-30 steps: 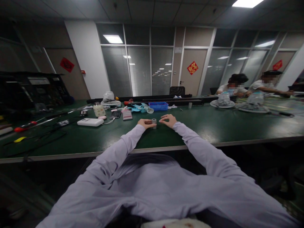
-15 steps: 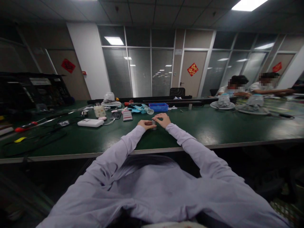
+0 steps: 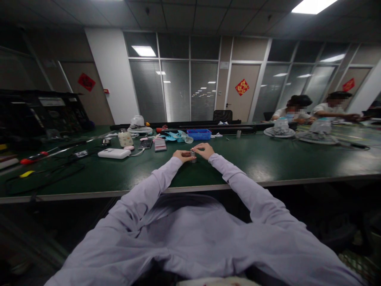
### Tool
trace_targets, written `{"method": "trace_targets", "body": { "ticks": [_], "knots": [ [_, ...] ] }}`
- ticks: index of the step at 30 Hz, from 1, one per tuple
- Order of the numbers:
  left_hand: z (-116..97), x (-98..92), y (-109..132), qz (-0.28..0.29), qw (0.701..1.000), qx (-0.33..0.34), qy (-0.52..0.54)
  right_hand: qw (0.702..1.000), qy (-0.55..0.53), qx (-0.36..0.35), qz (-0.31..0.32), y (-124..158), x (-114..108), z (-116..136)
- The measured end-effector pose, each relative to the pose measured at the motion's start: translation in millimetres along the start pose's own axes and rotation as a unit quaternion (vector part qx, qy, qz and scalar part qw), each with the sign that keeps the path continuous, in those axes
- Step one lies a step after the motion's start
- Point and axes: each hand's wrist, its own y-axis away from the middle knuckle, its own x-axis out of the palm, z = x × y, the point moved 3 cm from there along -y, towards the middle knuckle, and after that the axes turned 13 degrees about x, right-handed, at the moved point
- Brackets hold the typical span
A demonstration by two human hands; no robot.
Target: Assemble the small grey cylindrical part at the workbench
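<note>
A small grey metal cylinder (image 3: 193,159) stands upright on the green table (image 3: 160,174), straight in front of me. The fingers of my left hand (image 3: 183,156) are closed around its side from the left. My right hand (image 3: 204,151) comes in from the right, thumb and fingertips pinched together at the cylinder's top. Whatever sits between those fingertips is too small to make out. Part of the cylinder is hidden by my fingers.
Behind my hands lies a blue tray (image 3: 199,136) beside light-blue gloves (image 3: 177,136). To the left are a white power bank (image 3: 113,153), a jar (image 3: 125,138) and black cables (image 3: 59,169). A similar cylinder (image 3: 238,134) stands farther back; two people sit at far right.
Both hands stay at the cylinder in nearly the same pose. The whole view has shifted very slightly. At far right, a person's arms have moved a little.
</note>
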Motion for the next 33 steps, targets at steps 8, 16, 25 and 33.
{"method": "trace_targets", "body": {
  "ticks": [8,16,25,33],
  "knots": [
    [1,-0.6,-1,-0.014,1.0,-0.004,-0.019,0.997,-0.058,0.005,-0.053,1,-9,1],
    [-4,-1.7,2,-0.021,0.999,-0.017,-0.023,0.996,0.045,-0.009,0.072,12,-20,-46],
    [-2,-0.4,0,-0.029,1.0,-0.003,0.006,0.99,0.028,0.018,0.135,19,-22,-49],
    [-7,-1.7,2,-0.03,0.999,0.015,0.008,0.994,-0.08,0.014,-0.079,10,-31,-19]
  ]
}}
